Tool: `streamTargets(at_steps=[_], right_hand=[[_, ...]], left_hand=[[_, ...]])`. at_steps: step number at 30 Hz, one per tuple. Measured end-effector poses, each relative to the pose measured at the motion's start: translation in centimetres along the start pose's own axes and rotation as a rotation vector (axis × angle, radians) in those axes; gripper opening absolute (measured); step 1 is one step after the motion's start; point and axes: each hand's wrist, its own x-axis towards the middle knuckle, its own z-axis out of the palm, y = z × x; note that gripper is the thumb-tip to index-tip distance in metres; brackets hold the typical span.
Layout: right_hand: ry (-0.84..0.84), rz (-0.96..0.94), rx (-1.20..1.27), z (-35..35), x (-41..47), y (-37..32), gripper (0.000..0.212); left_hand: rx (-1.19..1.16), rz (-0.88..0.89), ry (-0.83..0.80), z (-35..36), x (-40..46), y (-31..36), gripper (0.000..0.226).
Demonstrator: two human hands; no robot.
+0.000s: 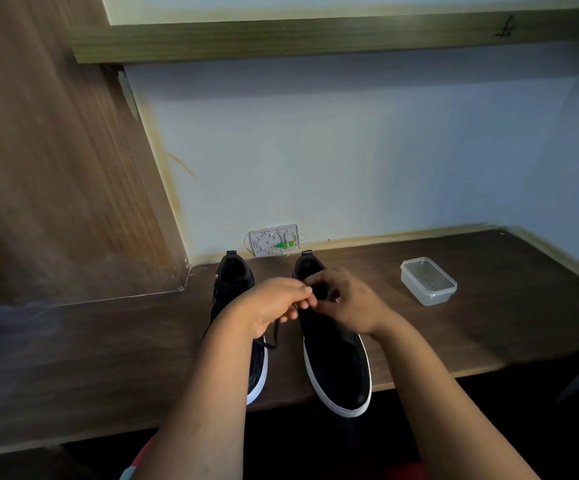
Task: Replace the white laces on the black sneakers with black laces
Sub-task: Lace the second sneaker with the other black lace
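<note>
Two matte black sneakers (336,358), white rubber soles, stand on the dark woodgrain counter (108,341). Left hand (274,306) and right hand (350,306) each hold a pinching grip on the thin black lace (274,336) over the right shoe.

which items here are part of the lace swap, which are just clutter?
In the job:
- right sneaker, being laced
- left sneaker
- black lace, end hanging below the left hand
- right hand, at the eyelets

Lying about:
- clear plastic container, looks empty
- white wall box with a green part
- desk
</note>
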Motion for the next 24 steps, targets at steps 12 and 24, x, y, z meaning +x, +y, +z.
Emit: streamTargets(at_steps=[12,24], right_hand=[[0.293,-0.107,-0.100,1.3,-0.7,0.2,0.034],[0.206,0.238,-0.398,-0.1,-2.3,0.9,0.042]], left_hand=[[-0.356,0.202,0.089,0.0,-1.7,1.5,0.030],[-0.416,0.163,0.056,0.0,-2.0,1.6,0.026]])
